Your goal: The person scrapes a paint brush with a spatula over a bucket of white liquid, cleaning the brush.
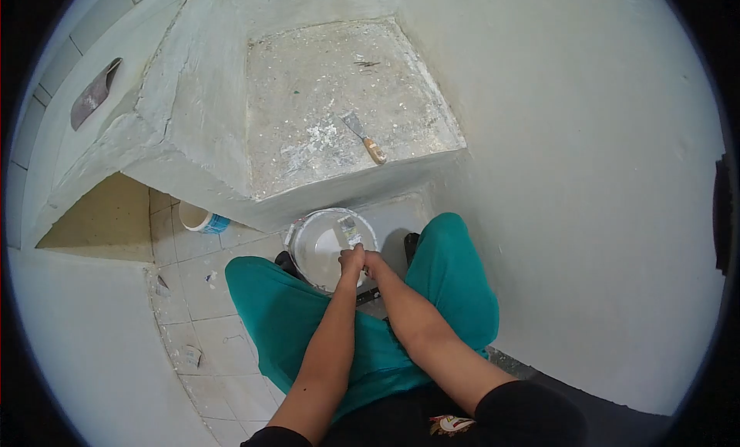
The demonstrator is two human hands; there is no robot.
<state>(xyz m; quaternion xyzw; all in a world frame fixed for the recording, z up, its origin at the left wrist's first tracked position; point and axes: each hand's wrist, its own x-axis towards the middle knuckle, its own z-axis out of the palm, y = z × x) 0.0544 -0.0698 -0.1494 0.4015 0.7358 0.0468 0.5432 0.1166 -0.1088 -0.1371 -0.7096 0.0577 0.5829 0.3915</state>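
Between my knees stands a round white bucket [314, 250] with a pale liquid or paste inside. Over its opening is a flat, wide-headed tool [349, 230] smeared with white; whether it is a brush or a scraper is hard to make out. My left hand [352, 260] is closed at the tool's near end. Right beside it, touching, is my right hand [372, 263], also closed around the handle end. The fingers cover most of the handle.
A scraper with a wooden handle [372, 148] lies on the flaking ledge [308, 85] ahead. A curled piece of sandpaper [95, 94] rests on the left slab. On the tiled floor [216, 289] a white and blue tub [202, 218] lies tipped. A plastered wall [586, 177] rises at right.
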